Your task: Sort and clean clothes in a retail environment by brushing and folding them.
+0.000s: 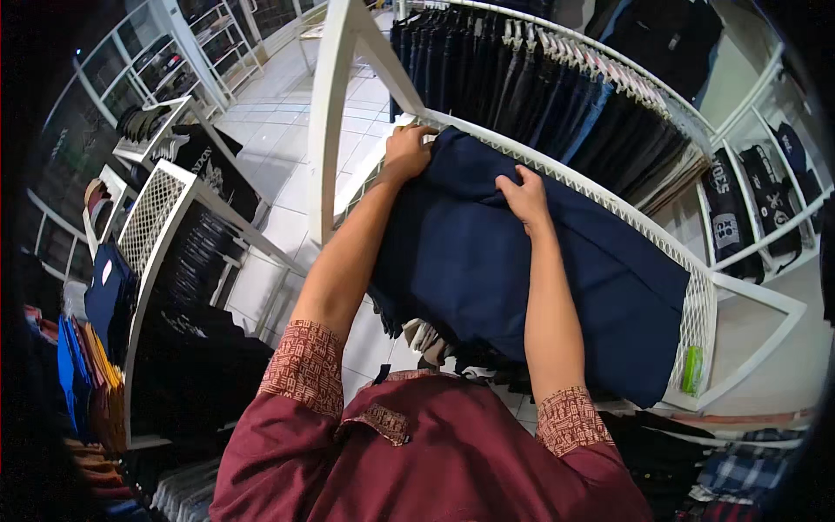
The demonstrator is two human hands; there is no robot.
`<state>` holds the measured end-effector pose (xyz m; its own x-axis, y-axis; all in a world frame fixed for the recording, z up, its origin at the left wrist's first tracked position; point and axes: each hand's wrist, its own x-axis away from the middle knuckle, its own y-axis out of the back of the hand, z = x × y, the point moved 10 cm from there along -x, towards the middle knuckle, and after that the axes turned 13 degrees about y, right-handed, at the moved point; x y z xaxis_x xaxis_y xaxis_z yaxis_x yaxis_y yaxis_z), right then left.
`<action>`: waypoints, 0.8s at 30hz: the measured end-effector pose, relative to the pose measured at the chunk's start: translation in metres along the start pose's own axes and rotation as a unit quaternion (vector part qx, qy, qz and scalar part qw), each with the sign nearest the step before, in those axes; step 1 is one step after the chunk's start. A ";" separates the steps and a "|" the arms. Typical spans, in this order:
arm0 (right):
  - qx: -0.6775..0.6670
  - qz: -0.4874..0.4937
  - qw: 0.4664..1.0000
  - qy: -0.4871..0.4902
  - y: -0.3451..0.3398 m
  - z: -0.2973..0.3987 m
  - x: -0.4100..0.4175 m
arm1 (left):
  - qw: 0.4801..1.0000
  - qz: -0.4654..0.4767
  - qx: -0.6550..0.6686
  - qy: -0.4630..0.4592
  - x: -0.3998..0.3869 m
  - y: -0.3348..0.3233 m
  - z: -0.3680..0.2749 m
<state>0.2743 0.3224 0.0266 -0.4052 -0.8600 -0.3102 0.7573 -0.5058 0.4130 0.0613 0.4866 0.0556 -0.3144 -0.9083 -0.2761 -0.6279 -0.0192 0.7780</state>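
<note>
A navy-blue cloth garment (pixel 476 261), perhaps trousers, lies spread over the white metal-mesh top of a rack (pixel 695 326) before me. Its front part hangs over the near edge. At the garment's far left corner, my left hand (pixel 409 151) grips the cloth, its fingertips partly hidden by the fold. My right hand (pixel 527 199) pinches the fabric near the far edge, and creases run from the thumb. The garment's underside and most of the mesh are covered from sight.
A white frame post (pixel 329 124) rises left of my left hand. Behind the rack top hang dark trousers and jeans (pixel 522 98) on a rail. A green packet (pixel 693 370) sits at the mesh's right end. Another mesh-topped rack (pixel 156 209) with black clothes stands left.
</note>
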 end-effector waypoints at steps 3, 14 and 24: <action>0.009 0.005 1.000 -0.026 0.012 0.007 0.009 | 0.999 0.015 -0.028 0.003 -0.008 -0.019 -0.012; -0.058 0.059 0.996 -0.026 0.002 0.014 0.006 | 0.994 0.002 0.076 0.082 -0.043 -0.016 0.027; -0.043 0.057 0.996 -0.050 0.011 0.004 0.006 | 0.996 -0.048 0.012 0.069 -0.016 0.016 -0.012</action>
<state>0.2782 0.3116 0.0331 -0.3593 -0.9164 -0.1765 0.8407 -0.4000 0.3649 0.0655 0.4961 0.0792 -0.1531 -0.9516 -0.2666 -0.6674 -0.0994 0.7381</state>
